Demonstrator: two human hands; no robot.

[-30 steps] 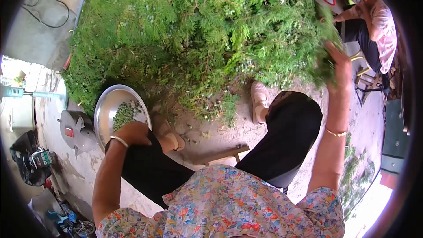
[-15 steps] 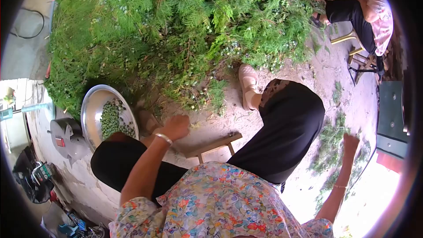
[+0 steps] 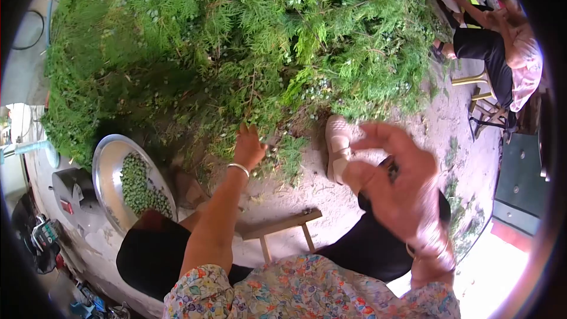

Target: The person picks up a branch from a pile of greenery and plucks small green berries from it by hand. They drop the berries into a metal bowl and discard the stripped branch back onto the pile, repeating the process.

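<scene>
My left hand [image 3: 250, 149], with a bracelet at the wrist, reaches forward to the near edge of a large heap of green conifer branches [image 3: 254, 41] bearing small pale berry-like cones. Its fingers are stretched out among the sprig tips, and nothing plainly held shows. Raised close to the camera above my right knee is my right hand [image 3: 398, 180], blurred by motion, its thumb and fingers apart and no object seen in them. To the left, a tilted metal basin [image 3: 106, 171] holds many green cones [image 3: 142, 186], beside my left knee.
A low wooden stool [image 3: 283, 224] lies between my legs. Further left are a grey cylindrical object [image 3: 74, 195] and assorted items. At the upper right another person [image 3: 502, 53] sits on a stool. A dark green cabinet [image 3: 520, 168] stands at right.
My left hand has moved forward from above the stool to the branches. My right hand has swung in from the far right to above my right knee.
</scene>
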